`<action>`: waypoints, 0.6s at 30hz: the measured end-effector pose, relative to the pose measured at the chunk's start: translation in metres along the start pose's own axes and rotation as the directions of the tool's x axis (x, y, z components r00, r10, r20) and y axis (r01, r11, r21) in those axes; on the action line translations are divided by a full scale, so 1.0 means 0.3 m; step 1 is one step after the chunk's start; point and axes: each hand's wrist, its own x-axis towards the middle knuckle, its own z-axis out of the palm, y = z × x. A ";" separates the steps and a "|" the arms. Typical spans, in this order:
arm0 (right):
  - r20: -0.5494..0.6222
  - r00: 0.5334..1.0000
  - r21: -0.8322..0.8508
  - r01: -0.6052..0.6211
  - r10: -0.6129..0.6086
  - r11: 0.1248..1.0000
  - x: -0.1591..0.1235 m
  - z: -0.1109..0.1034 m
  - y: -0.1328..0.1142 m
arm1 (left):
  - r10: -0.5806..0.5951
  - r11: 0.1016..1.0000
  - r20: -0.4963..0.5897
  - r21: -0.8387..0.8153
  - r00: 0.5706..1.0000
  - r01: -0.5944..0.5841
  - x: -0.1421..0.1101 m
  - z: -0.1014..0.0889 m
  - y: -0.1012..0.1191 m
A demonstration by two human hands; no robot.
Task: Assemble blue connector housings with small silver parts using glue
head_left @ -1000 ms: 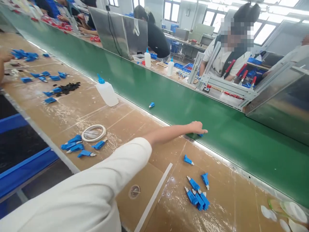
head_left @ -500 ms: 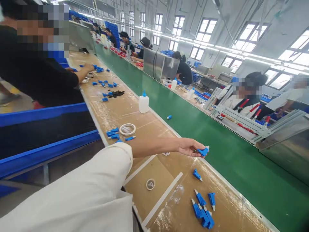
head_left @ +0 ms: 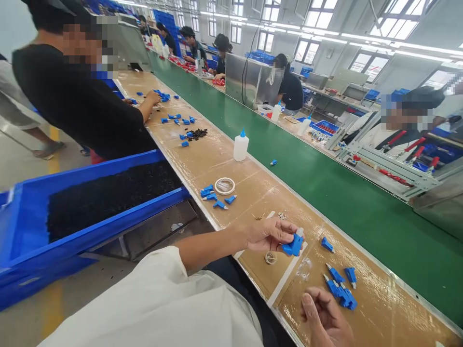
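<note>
My left hand [head_left: 269, 234] grips a blue plastic part with a pale tip [head_left: 293, 244], held between thumb and fingers above the bench. At the lower right, my right hand [head_left: 323, 318] is closed, its fingers curled in toward the thumb; whether anything small is in it is hidden. Just beyond the right hand lies a cluster of similar blue parts [head_left: 342, 293], with a single blue part [head_left: 327, 244] a little farther off. A roll of tape [head_left: 270, 258] lies on the bench below my left hand.
A green conveyor belt [head_left: 311, 188] runs beside the bench [head_left: 249, 202]. On the bench stand a white bottle [head_left: 240, 146], a larger tape roll [head_left: 224, 186] and more blue parts [head_left: 209, 193]. A blue bin of black pieces [head_left: 115, 197] is at the left, near a co-worker [head_left: 79, 106].
My left hand has drawn back from the belt's edge, bringing the blue part over the bench. My right hand has come into view at the lower right. The view has shifted.
</note>
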 end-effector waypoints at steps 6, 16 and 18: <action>-0.012 0.991 -0.071 0.134 -0.135 0.988 0.045 0.153 0.022 | -0.060 0.997 -0.006 0.043 0.998 0.060 -0.044 -0.041 -0.049; 0.298 0.912 -0.143 0.334 -0.282 0.932 0.117 0.174 -0.012 | -0.416 0.879 0.047 -0.236 0.908 0.415 -0.069 -0.135 -0.056; 0.296 0.919 -0.128 0.308 -0.260 0.943 0.120 0.175 -0.015 | -0.390 0.893 0.051 -0.221 0.919 0.391 -0.076 -0.127 -0.052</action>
